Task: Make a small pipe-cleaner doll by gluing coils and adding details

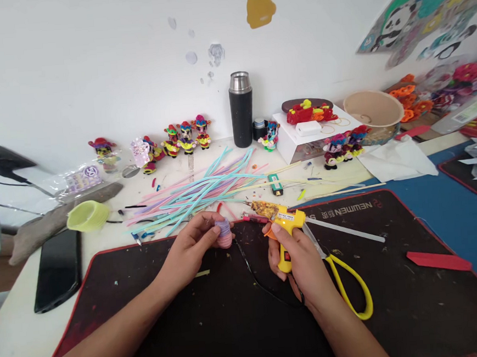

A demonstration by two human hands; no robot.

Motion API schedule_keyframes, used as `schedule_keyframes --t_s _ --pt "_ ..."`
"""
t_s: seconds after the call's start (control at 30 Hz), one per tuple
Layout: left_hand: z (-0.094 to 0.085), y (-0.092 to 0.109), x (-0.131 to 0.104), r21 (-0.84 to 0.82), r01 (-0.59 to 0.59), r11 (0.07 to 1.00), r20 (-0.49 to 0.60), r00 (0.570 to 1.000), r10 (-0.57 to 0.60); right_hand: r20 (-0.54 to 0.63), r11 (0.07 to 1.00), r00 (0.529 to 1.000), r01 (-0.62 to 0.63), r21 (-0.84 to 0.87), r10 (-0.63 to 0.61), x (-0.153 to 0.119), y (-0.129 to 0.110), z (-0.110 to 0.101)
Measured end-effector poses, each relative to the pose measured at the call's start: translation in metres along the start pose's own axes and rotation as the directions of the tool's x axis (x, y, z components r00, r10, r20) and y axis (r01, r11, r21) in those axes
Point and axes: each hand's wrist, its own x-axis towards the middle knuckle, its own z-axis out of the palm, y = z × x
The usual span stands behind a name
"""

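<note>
Bright, even, diffuse light, source outside frame; smooth white wall (89, 63) pale, shadows soft. Small highlights on crinkled clear plastic bag (68, 186). Large black red-edged mat (217, 323) dark, low in detail. Wide-angle stretch toward edges; tiny label lettering on yellow plastic glue gun (288, 217) too soft to read

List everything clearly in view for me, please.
glue gun: 1, yellow, right hand
roll: 1, pink and purple, left hand
mat: 1, black, front
scissors: 1, yellow handles, mat
strip: 1, red, mat
fuzzy stems: many, pastel, centre
figurines: several, multicoloured, back
flask: 1, black, back
box: 1, white, back
bowl: 1, beige, back
flowers: several, mixed, right
phone: 1, black, left
ring: 1, lime, left
left hand: 1, bare, centre
right hand: 1, bare, centre
</note>
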Motion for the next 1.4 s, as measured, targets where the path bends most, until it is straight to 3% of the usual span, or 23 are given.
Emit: schedule_keyframes --t_s 0.9,1.4 --pt "-0.0015 -0.0064 -0.0001 -0.081 0.011 0.997 0.001 1.0 -0.011 -0.008 1.0 1.0 -0.006 -0.011 0.006 -0.0003 -0.0002 -0.0006" --pt "0.0024 0.0004 -0.0001 0.007 -0.11 0.994 0.039 0.993 0.11 -0.02 1.0 1.0 -0.012 -0.025 0.011 -0.0013 -0.0018 0.0015"
